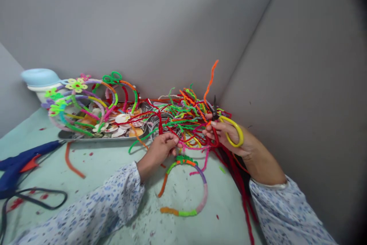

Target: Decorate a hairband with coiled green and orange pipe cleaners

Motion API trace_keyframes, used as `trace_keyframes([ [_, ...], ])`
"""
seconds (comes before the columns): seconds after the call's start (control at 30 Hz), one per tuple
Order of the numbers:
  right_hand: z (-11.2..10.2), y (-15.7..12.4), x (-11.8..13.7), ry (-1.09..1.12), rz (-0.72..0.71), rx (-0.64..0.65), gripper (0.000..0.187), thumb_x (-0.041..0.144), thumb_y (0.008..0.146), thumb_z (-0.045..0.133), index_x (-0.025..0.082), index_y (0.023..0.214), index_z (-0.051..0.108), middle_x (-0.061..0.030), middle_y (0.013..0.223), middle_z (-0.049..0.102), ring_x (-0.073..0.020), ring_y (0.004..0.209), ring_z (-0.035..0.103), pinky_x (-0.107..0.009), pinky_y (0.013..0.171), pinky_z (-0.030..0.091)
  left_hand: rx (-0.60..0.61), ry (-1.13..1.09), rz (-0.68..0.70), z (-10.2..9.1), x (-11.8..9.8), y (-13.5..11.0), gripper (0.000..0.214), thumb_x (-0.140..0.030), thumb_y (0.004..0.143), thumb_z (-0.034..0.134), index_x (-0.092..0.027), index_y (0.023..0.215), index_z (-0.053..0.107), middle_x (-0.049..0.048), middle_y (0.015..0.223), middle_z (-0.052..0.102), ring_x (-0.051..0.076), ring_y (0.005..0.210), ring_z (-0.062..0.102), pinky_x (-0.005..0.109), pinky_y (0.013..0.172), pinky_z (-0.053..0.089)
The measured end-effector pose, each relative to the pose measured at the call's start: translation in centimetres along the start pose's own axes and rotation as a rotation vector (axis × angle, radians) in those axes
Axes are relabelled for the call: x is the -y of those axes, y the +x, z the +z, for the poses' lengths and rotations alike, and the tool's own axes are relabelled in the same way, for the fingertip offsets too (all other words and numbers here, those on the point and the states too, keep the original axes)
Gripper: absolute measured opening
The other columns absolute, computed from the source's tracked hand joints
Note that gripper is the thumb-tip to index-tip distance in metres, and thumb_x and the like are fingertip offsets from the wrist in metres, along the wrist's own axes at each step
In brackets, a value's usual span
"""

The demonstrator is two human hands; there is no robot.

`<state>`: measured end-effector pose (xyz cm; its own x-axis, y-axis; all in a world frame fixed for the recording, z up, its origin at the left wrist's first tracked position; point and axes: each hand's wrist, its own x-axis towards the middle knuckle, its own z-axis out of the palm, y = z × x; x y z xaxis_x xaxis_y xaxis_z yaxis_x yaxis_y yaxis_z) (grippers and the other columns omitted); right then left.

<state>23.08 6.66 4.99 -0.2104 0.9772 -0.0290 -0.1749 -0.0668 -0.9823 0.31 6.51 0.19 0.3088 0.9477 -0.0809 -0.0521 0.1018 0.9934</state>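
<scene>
My left hand (161,148) is closed in a pinch on a pipe-cleaner-wrapped headband (189,184), holding it near its green and orange top while its arc rests on the pale green table (94,168). My right hand (226,136) has its fingers through the yellow handles of scissors (233,130), whose dark blades point up into a tangled heap of coloured pipe cleaners (186,117). An orange pipe cleaner (210,80) sticks up from the heap just above the blades.
A metal tray (94,135) at the back holds finished wrapped headbands (88,101) and shell-like pieces. A blue glue gun (20,163) with a black cord lies at the left. A loose orange pipe cleaner (71,163) lies near it. Grey walls close in behind and on the right.
</scene>
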Motion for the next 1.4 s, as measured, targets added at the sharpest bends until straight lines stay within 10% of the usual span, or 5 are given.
trace_keyframes([
  [0.3,0.6,-0.7,1.1,-0.695,0.034,-0.186,0.036,0.046,0.067,0.069,0.022,0.093,0.059,0.0026,0.059,0.057,-0.0129,0.049,0.051,-0.023,0.043,0.038,0.009,-0.032,-0.021,0.2,-0.1,-0.1,0.015,-0.027,0.076,0.061,-0.015,0.070,0.055,0.0011,0.059,0.060,0.006,0.042,0.044,0.019,0.042,0.027],
  [0.67,0.7,-1.3,1.0,-0.930,-0.084,0.042,0.042,0.039,0.066,0.072,0.024,0.105,0.063,-0.0048,0.092,0.068,-0.0195,0.076,0.060,-0.028,0.062,0.046,-0.012,-0.023,0.070,-0.4,0.4,0.2,0.023,-0.037,0.078,0.059,-0.015,0.072,0.056,-0.0018,0.056,0.053,0.007,0.046,0.042,0.019,0.043,0.027],
  [0.87,1.6,-2.2,0.6,-1.262,-0.104,0.196,0.043,0.045,0.070,0.066,0.026,0.109,0.063,-0.0012,0.074,0.067,-0.0167,0.062,0.056,-0.025,0.054,0.039,-0.065,-0.039,0.064,-0.5,0.4,0.3,0.022,-0.037,0.077,0.061,-0.015,0.075,0.057,-0.0042,0.054,0.049,0.007,0.047,0.041,0.018,0.044,0.027],
  [1.4,2.7,-2.7,1.2,-1.348,-0.134,0.217,0.031,0.033,0.074,0.061,0.026,0.105,0.065,-0.0011,0.078,0.069,-0.0155,0.063,0.056,-0.024,0.054,0.036,-0.003,-0.329,-0.014,-0.1,0.2,0.1,0.006,-0.020,0.085,0.055,-0.015,0.084,0.051,0.0052,0.077,0.066,0.013,0.066,0.067,0.018,0.054,0.050],
])
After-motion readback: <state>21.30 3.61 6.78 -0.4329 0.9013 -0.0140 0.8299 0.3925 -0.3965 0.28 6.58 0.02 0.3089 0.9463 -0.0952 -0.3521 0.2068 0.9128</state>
